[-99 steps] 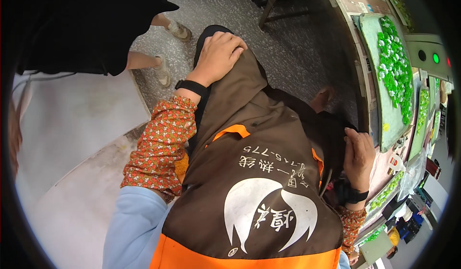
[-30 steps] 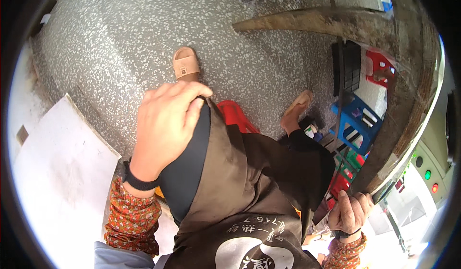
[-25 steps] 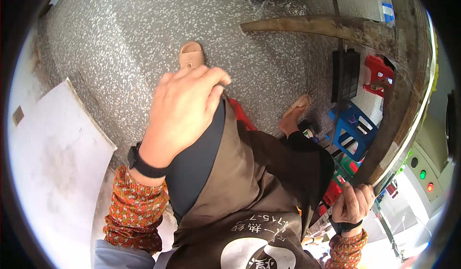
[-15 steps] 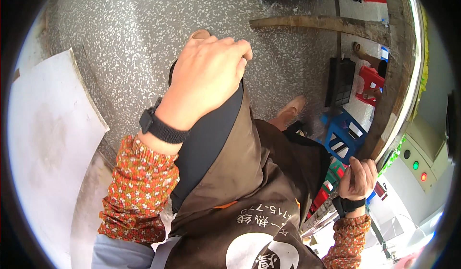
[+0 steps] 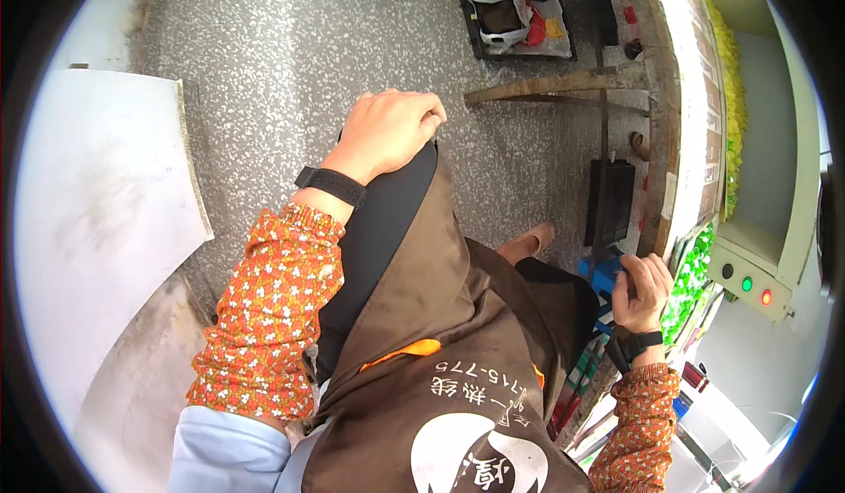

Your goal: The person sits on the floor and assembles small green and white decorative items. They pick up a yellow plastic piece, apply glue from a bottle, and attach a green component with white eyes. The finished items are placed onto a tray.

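My left hand rests palm down on my dark-trousered left knee. Its fingers bend over the far side and their tips are hidden, so I cannot tell how far they are closed. My right hand is at the near edge of the worktable on the right. Its fingers are bent loosely, with the thumb apart and nothing seen in it. Just right of it lies a pile of small bright green pieces. A brown apron covers my lap.
Beyond the green pile stands a pale machine housing with black, green and red buttons. Yellow pieces line its side. A blue stool is partly under the table. A black tray with bags lies on the floor. A white board leans at left.
The view has shifted, bringing more of the table's right side, the green pile and the floor tray into sight. My left hand stays on the knee, my right hand at the table edge.
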A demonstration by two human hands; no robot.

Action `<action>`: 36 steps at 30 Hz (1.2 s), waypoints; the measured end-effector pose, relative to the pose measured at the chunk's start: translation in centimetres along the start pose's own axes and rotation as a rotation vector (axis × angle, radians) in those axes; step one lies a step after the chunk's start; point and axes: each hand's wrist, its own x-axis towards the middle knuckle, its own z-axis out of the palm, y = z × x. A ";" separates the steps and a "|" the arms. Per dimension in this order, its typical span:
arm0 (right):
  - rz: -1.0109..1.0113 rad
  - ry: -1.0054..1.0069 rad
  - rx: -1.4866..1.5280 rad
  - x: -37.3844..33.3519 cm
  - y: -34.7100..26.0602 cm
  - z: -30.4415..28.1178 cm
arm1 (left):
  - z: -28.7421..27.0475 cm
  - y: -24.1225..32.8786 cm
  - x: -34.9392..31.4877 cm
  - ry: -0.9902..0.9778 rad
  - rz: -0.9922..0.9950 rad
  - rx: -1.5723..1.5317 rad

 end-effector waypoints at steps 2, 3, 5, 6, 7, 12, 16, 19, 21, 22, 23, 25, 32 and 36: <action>-0.022 -0.017 -0.014 0.2 -0.1 -0.3 | 0.3 -0.6 -1.1 0.070 0.044 0.036; -0.028 -0.019 -0.019 0.4 -0.1 -0.3 | 0.3 -0.9 -1.5 0.104 0.071 0.060; -0.031 -0.006 -0.012 0.2 -0.2 -0.4 | 0.1 -1.1 -2.4 0.105 0.108 0.092; -0.044 0.008 -0.001 0.2 -0.1 -0.5 | 0.0 -1.1 -2.9 0.103 0.126 0.107; -0.057 0.021 0.008 0.3 -0.1 -0.7 | 0.0 -1.2 -3.3 0.116 0.116 0.135; -0.017 0.052 0.042 0.1 0.1 -0.4 | 0.7 -1.8 -6.0 0.176 0.195 0.209; -0.053 0.091 0.075 0.0 0.6 -0.7 | 2.7 -1.2 -8.6 0.039 0.087 0.279; -0.075 0.088 0.128 0.4 0.7 -1.3 | 3.9 -2.0 -9.1 -0.034 0.020 0.291; -0.056 0.085 0.163 0.4 0.3 -1.5 | 3.9 -3.2 -8.4 -0.095 -0.031 0.258; -0.021 0.061 0.183 0.4 0.2 -1.6 | 3.8 -3.6 -7.9 -0.109 -0.050 0.223; -0.016 0.060 0.186 0.3 0.2 -1.6 | 4.0 -3.9 -7.6 -0.138 -0.070 0.186; -0.007 0.060 0.216 0.5 0.3 -1.6 | 4.1 -4.0 -6.4 -0.100 -0.025 0.190; 0.016 -0.051 0.300 1.2 1.8 -1.7 | 1.8 -4.3 -4.4 -0.171 -0.073 0.118; 0.004 -0.138 0.338 1.5 2.6 -1.6 | 0.7 -3.5 -3.7 -0.266 -0.162 0.087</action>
